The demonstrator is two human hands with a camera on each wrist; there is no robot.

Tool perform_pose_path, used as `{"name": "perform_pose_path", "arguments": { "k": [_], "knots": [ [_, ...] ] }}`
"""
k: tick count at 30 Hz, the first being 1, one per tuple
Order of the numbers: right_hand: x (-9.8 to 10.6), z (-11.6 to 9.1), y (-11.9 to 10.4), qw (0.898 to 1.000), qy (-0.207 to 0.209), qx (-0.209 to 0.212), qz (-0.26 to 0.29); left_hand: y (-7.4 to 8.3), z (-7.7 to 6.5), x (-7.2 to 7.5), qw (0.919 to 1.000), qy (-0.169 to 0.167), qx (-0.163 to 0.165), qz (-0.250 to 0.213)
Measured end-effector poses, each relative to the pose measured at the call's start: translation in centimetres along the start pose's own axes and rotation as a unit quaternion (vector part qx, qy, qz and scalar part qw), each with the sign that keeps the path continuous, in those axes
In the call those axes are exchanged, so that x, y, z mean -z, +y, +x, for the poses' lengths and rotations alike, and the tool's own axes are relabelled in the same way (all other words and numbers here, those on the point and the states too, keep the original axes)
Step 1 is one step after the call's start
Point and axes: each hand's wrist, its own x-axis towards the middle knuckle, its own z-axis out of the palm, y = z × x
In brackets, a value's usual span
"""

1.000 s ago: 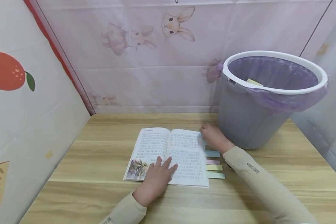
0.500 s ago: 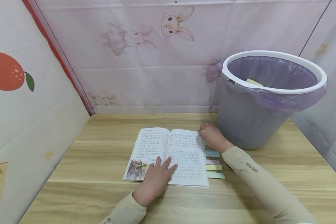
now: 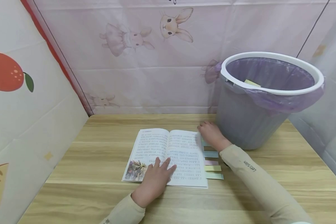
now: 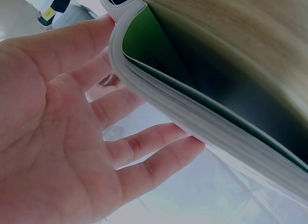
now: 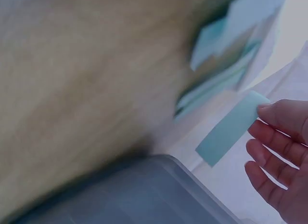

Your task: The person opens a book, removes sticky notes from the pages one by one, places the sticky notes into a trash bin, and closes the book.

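Note:
An open book (image 3: 184, 155) lies on the wooden table, printed text on both pages and a picture at the lower left. Across its lower middle rests my left hand (image 3: 158, 175), fingers spread; in the left wrist view these fingers (image 4: 159, 166) lie on the page near the lower edge. My right hand (image 3: 212, 135) is at the book's upper right edge. Between thumb and forefinger it pinches a teal sticky tab (image 5: 233, 127), plain in the right wrist view but hidden in the head view. Several coloured sticky tabs (image 3: 213, 168) stick out from the right edge below that hand.
A grey trash bin (image 3: 246, 124) with a white rim and purple liner stands right behind my right hand. A yellow slip (image 3: 252, 83) shows inside it. The table (image 3: 100, 149) meets a rabbit-print wall covering (image 3: 156, 87) at the back.

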Motion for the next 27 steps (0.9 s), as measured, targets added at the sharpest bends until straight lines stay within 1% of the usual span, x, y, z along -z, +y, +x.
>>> {"name": "perform_pose_path", "arguments": {
  "k": [2,4,6,8,9,11,13,15,16,18,19,20,21,22,23,24,27],
  "knots": [
    [0.5,-0.1,0.2,1.0,0.01,-0.006,0.019,0.0,0.0,0.0,1.0,0.001,-0.001,-0.002],
    [1.4,-0.2,0.4,0.998,0.038,-0.005,0.051,0.0,0.0,0.0,1.0,0.003,-0.003,-0.002],
    [2.9,-0.4,0.5,0.994,0.08,0.005,0.077,0.1,0.0,0.0,1.0,0.002,-0.005,0.0],
    [5.2,-0.8,0.5,0.985,0.138,0.03,0.097,0.1,0.0,0.0,1.0,-0.001,-0.006,0.002],
    [6.5,-1.0,0.5,0.979,0.171,0.047,0.1,0.1,0.0,0.1,1.0,-0.002,-0.006,0.002],
    [9.5,-1.5,0.5,0.963,0.238,0.08,0.095,0.0,0.0,0.1,1.0,-0.007,-0.005,0.003],
    [12.4,-2.0,0.6,0.941,0.308,0.112,0.086,0.0,0.0,0.1,0.9999,-0.009,-0.005,0.002],
    [14.9,-2.5,1.0,0.916,0.374,0.127,0.073,0.0,0.0,0.1,0.9999,-0.012,-0.004,-0.001],
    [16.0,-2.7,1.4,0.905,0.401,0.126,0.064,0.0,0.0,0.1,0.9999,-0.013,-0.004,-0.003],
    [17.8,-3.1,2.3,0.887,0.447,0.111,0.042,0.0,0.0,0.2,0.9998,-0.017,-0.003,-0.007],
    [18.5,-3.3,3.0,0.88,0.464,0.098,0.032,0.0,0.0,0.3,0.9998,-0.019,-0.002,-0.01],
    [19.2,-3.5,3.7,0.875,0.477,0.081,0.024,0.0,0.0,0.3,0.9997,-0.021,-0.001,-0.012],
    [19.8,-3.8,4.5,0.874,0.482,0.063,0.016,0.0,0.1,0.4,0.9996,-0.024,0.0,-0.015],
    [20.2,-4.0,5.3,0.875,0.483,0.044,0.007,0.0,0.1,0.4,0.9995,-0.025,0.001,-0.017],
    [20.7,-4.2,6.2,0.878,0.477,0.025,0.0,0.0,0.1,0.5,0.9995,-0.027,0.001,-0.018],
    [21.1,-4.4,7.0,0.884,0.467,0.006,-0.006,0.0,0.1,0.5,0.9994,-0.028,0.001,-0.019],
    [21.8,-5.0,8.9,0.906,0.42,-0.046,-0.012,-0.1,0.0,0.7,0.9994,-0.028,0.001,-0.02]
  ]
}}
